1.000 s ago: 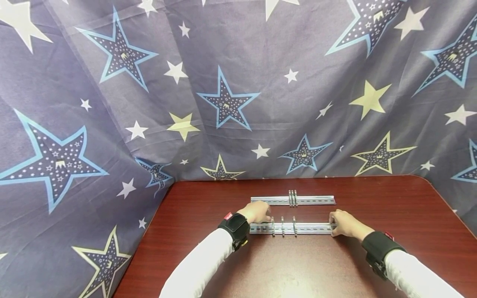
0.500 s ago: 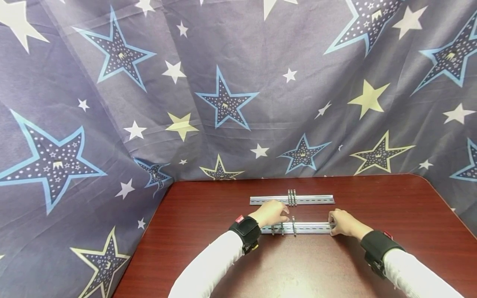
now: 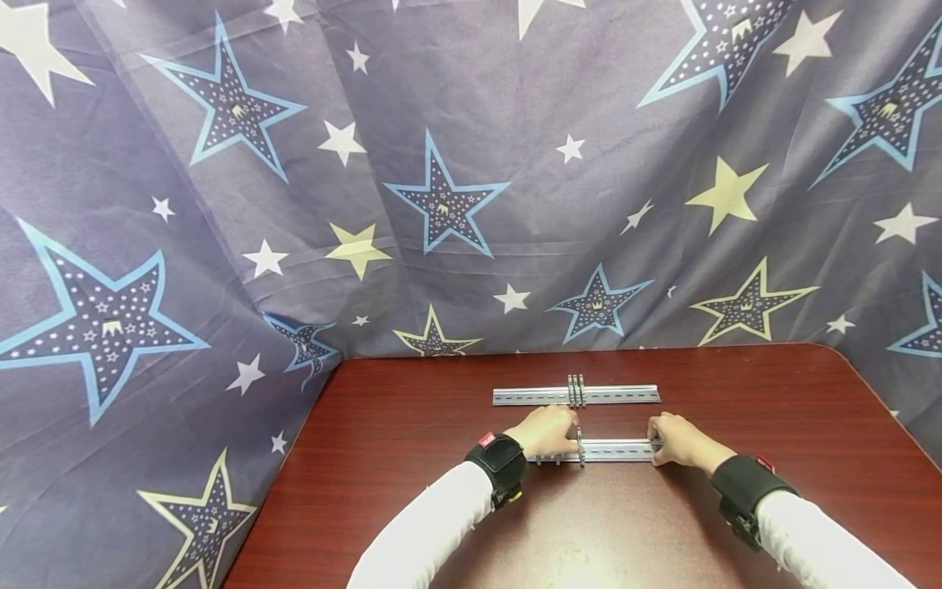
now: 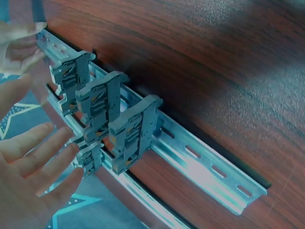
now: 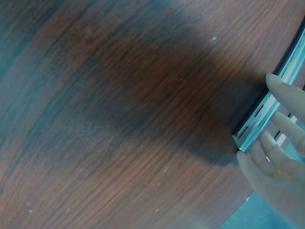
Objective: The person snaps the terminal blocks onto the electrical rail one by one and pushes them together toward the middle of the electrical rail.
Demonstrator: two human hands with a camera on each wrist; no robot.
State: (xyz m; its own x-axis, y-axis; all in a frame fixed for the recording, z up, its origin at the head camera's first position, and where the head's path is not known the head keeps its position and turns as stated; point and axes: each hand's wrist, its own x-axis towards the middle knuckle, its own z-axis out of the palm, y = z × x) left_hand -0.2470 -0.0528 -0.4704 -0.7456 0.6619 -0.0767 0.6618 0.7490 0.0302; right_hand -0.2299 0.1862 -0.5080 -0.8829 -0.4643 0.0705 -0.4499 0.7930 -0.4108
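Note:
My right hand (image 3: 680, 440) grips the right end of the nearer slotted metal DIN rail (image 3: 618, 451), thumb along one edge and fingers along the other in the right wrist view. Three grey terminal blocks, including the foremost block (image 4: 137, 130) in the left wrist view, stand upright and spaced apart on this rail. My left hand (image 3: 548, 431) is over the rail's left half, nearest to the rightmost block, and covers parts of the others in the head view. Its fingers (image 4: 35, 152) are loosely bent beside the blocks, with nothing between them.
Behind lies a second DIN rail (image 3: 618, 395), parallel to the first, with three terminal blocks (image 3: 576, 391) close together near its middle. Both rails lie on a reddish-brown wooden table (image 3: 412, 393). A star-patterned curtain (image 3: 515, 204) hangs behind the table's far edge.
My left hand has moved right along the nearer rail, from its left end to beside the rightmost block. The right hand has stayed on the rail's right end.

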